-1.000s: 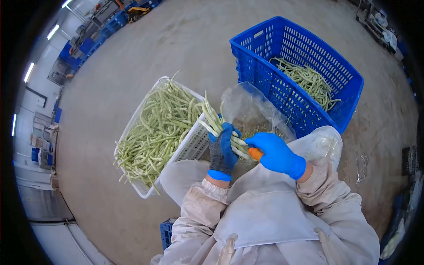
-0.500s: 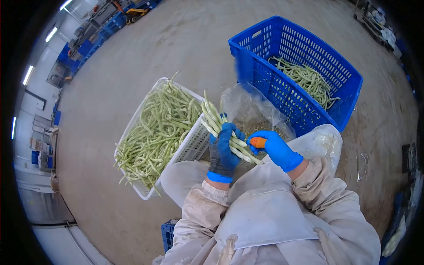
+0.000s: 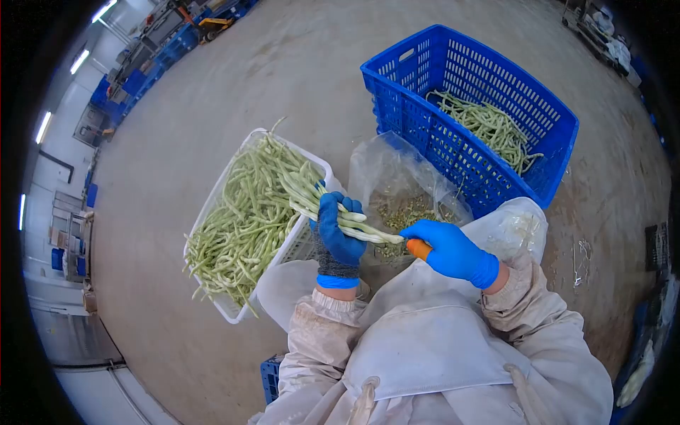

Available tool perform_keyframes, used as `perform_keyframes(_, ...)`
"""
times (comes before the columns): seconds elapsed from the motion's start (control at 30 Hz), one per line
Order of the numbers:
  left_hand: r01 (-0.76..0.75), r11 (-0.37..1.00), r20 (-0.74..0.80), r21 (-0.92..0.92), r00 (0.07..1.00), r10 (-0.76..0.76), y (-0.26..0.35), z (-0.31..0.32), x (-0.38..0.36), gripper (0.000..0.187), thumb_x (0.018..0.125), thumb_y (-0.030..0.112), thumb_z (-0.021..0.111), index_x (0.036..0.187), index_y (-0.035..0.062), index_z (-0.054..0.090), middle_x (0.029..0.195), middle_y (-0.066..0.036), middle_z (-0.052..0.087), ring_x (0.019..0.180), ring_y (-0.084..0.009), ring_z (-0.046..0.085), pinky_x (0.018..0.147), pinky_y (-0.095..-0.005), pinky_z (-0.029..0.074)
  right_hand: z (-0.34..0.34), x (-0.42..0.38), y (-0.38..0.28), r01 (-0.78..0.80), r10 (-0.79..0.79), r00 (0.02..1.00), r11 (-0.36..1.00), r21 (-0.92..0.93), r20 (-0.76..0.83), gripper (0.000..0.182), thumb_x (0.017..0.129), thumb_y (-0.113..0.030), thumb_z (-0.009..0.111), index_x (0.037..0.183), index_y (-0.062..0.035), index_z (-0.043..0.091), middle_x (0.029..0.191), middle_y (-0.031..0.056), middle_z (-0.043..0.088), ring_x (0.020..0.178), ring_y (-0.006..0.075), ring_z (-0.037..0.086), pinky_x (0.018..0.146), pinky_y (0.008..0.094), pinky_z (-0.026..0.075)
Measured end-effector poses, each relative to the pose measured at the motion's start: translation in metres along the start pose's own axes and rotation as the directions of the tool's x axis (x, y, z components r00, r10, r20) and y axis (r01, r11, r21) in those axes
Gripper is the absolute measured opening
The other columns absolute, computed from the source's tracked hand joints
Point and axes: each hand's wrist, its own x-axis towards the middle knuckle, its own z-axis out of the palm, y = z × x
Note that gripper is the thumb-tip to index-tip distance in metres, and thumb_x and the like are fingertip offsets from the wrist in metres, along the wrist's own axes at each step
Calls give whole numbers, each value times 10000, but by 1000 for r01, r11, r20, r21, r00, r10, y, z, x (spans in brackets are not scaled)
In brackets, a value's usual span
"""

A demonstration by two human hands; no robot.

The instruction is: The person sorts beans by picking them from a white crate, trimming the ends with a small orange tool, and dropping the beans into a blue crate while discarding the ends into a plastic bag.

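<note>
My left hand [image 3: 338, 230], in a blue glove with a grey cuff, is closed around a bunch of long pale green beans [image 3: 368, 232]. The bunch points right, its far ends hanging over the white crate. My right hand [image 3: 453, 249], in a blue glove, is closed at the right tip of the longest bean. An orange cover [image 3: 419, 248] shows where the thumb is; whether a blade sits on it I cannot make out. Below the hands lies a clear plastic bag [image 3: 382, 166] with small green trimmings [image 3: 411, 212] in it.
A white crate [image 3: 210, 205] heaped with long beans [image 3: 248, 212] stands at the left. At the upper right, a blue basket [image 3: 397, 78] holds a smaller pile of beans [image 3: 492, 131]. Part of a blue crate [image 3: 270, 377] shows beside my lap. Carts and equipment line the walls.
My left hand has moved left with the bean bunch, which now lies flatter. The right hand has turned and shifted slightly down and right, now meeting a bean tip.
</note>
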Motion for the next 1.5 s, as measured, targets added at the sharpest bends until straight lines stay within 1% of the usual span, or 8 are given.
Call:
perform_keyframes(0.4, 138, 953, -157, -271, 970, -185, 6, 32, -8, 180, 919, 246, 539, 864, 79, 502, 740, -20, 481, 650, -143, 441, 613, -282, 421, 6, 1, -1, -159, 148, 986, 738, 656, 73, 105, 787, -67, 577, 879, -29, 611, 814, 169, 621, 759, 333, 596, 641, 410, 464)
perform_keyframes(0.47, 82, 956, -80, -282, 991, -108, 6, 27, -4, 159, 923, 232, 533, 886, 80, 508, 764, -13, 503, 669, -143, 467, 643, -280, 437, 9, 1, 47, -22, -4, 997, 932, -361, -71, 136, 761, -59, 563, 882, -34, 621, 822, 179, 625, 788, 341, 600, 652, 435, 458)
perform_keyframes(0.57, -3, 963, 40, -269, 999, 14, 8, 7, 9, 163, 926, 225, 523, 916, 63, 507, 746, -7, 496, 703, -129, 488, 640, -271, 439, 4, -8, 83, -210, 221, 975, 843, -496, -37, 203, 731, -48, 553, 925, -43, 614, 876, 183, 623, 803, 356, 597, 654, 459, 453)
perform_keyframes(1.0, -250, 959, -232, 133, 933, 276, -4, 19, 7, 178, 888, 229, 564, 837, 71, 501, 699, -26, 469, 629, -142, 475, 561, -271, 424, 29, 24, -10, -131, 174, 976, 948, 289, -128, 229, 863, -92, 578, 1078, -14, 592, 845, 111, 623, 718, 171, 597, 632, 320, 474)
perform_keyframes(1.13, -258, 954, -216, 152, 933, 287, -7, 20, 5, 173, 885, 224, 570, 869, 60, 515, 711, -35, 494, 639, -140, 494, 569, -268, 432, 35, 23, -2, 125, -204, 944, 949, -290, -260, 173, 856, -99, 552, 993, -9, 607, 820, 153, 629, 669, 227, 629, 581, 337, 493)
perform_keyframes(1.2, -285, 932, -213, 226, 919, 332, -8, 44, -7, 181, 884, 227, 574, 883, 57, 514, 728, -36, 501, 648, -141, 501, 577, -273, 439, 43, 25, 8, -255, 367, 926, 787, 562, -93, 127, 842, -78, 542, 910, 6, 609, 780, 114, 633, 645, 206, 628, 524, 313, 491)
perform_keyframes(1.33, -395, 859, -120, 327, 884, 452, 5, 38, -7, 166, 893, 208, 564, 926, 54, 510, 789, -34, 513, 703, -140, 517, 635, -306, 468, 50, 1, 77, -429, 576, 816, 547, 719, 48, 146, 852, -80, 532, 925, 13, 617, 759, 95, 625, 575, 172, 606, 507, 298, 491)
perform_keyframes(1.5, -137, 965, 130, -225, 977, 169, 44, 50, -3, 256, 925, 136, 486, 1161, 46, 525, 820, -6, 507, 773, -140, 517, 899, -357, 447, 40, -10, 114, -164, 181, 923, 983, 80, -340, 289, 828, -102, 591, 1098, 4, 593, 955, 112, 617, 864, 192, 602, 750, 314, 495)
